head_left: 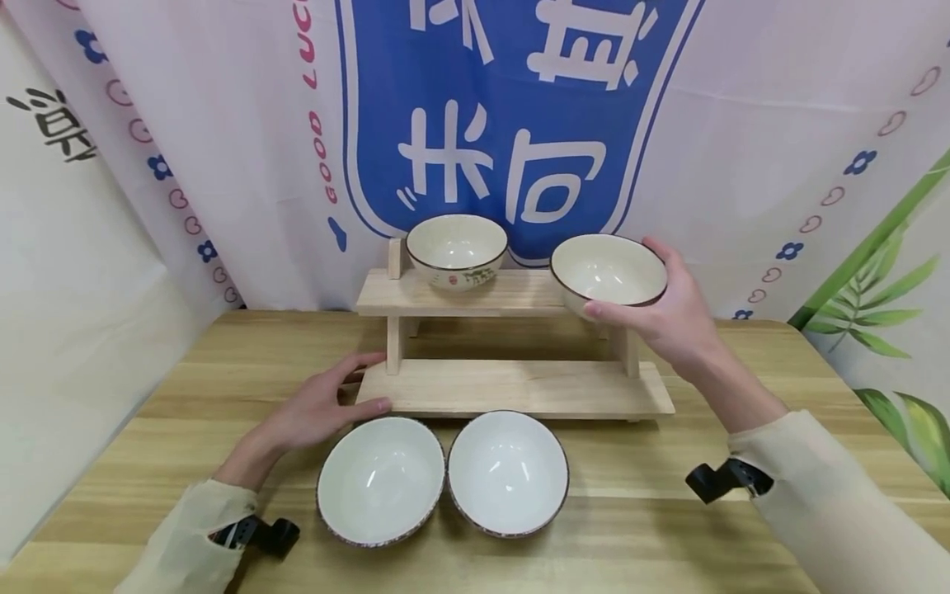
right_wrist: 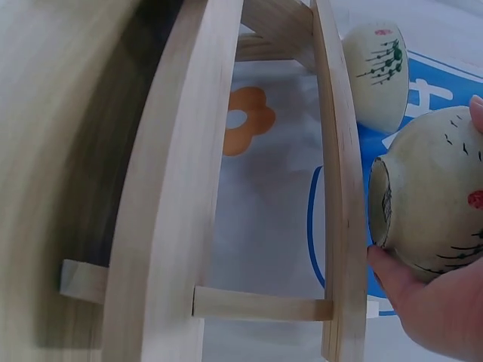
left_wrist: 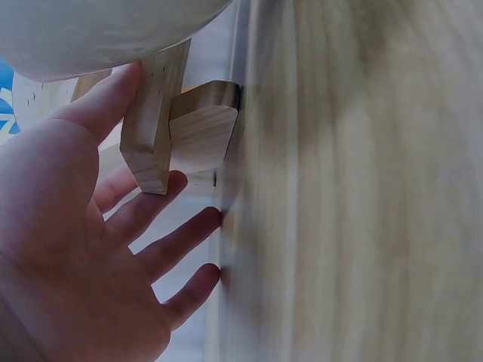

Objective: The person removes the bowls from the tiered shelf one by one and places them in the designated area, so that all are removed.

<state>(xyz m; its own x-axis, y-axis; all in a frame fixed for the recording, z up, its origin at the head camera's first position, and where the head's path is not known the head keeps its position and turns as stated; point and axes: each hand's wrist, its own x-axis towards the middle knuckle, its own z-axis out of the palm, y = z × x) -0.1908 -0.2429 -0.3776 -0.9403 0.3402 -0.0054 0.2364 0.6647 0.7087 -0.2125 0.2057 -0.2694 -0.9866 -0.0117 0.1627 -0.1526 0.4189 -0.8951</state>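
My right hand [head_left: 679, 318] holds a cream bowl [head_left: 609, 272] with a dark rim, close over the right end of the wooden rack's upper shelf [head_left: 519, 294]. Seen from the right wrist, this bowl [right_wrist: 430, 196] has painted black strokes and a red mark, and the thumb lies at its foot. Down at the rack's left end, my left hand [head_left: 315, 408] grips the lower shelf [head_left: 512, 388]. In the left wrist view its thumb is on one side of the board end [left_wrist: 147, 143], with spread fingers on the other. A similar bowl [head_left: 456, 256] stands on the upper shelf's left part.
Two white bowls with speckled rims, a left one [head_left: 382, 483] and a right one [head_left: 508, 474], stand side by side on the wood-grain table [head_left: 638, 528], in front of the rack. Behind hangs a white cloth with a blue printed panel [head_left: 505, 107].
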